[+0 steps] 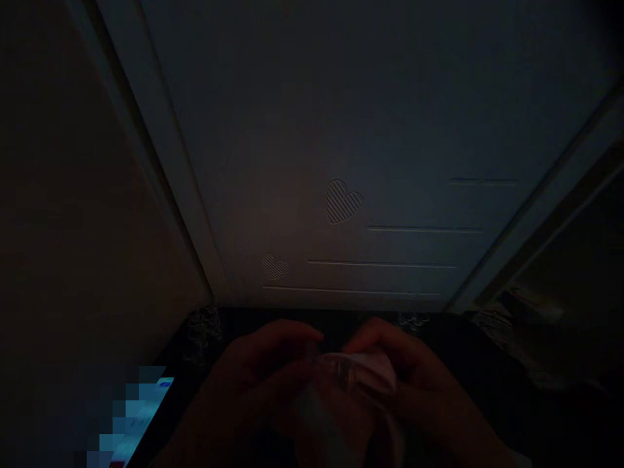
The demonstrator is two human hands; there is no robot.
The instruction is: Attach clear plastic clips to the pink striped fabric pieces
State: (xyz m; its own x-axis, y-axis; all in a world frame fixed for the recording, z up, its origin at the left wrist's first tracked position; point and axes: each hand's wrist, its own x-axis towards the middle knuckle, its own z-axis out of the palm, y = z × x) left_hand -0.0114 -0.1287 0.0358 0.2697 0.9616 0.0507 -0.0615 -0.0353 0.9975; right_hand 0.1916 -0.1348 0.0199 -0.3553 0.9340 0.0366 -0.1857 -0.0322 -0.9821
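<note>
Left hand (253, 367): came in from the lower left, its thumb and forefinger pinched together on the left edge of the cloth (383, 369)
Right hand (419, 367): came in from the lower right, grasping the cloth at its right side, the fingers curled behind it and the thumb in front
Cloth: was held up between the two hands, low in the middle of the view, pinkish and folded, with a dark hollow opening toward the wearer and its lower part hanging down into shadow; a paler band crossed it, and its exact shape was too dim to tell
Sleeve (517, 459): showed as a pale edge at the right wrist
Counter (292, 314): lay black beneath the hands
Panel (273, 130): rose behind the counter's far edge, pale and dim, with a frame strip running up each side
Hearts (343, 202): were two striped outlines pressed into the panel, the larger one higher and to the right of the smaller
Grooves (381, 264): ran across the panel to the right of and below the hearts
Clear curls (202, 331): stood in a cluster near the counter's far left corner, with a smaller cluster just beyond the right hand
Wall (73, 195): filled the left side, brownish and dark
Blue strip (139, 422): glowed at the lower left, partly covered by coarse squares
Pile (526, 325): sat at the right, too dark to make out
</note>
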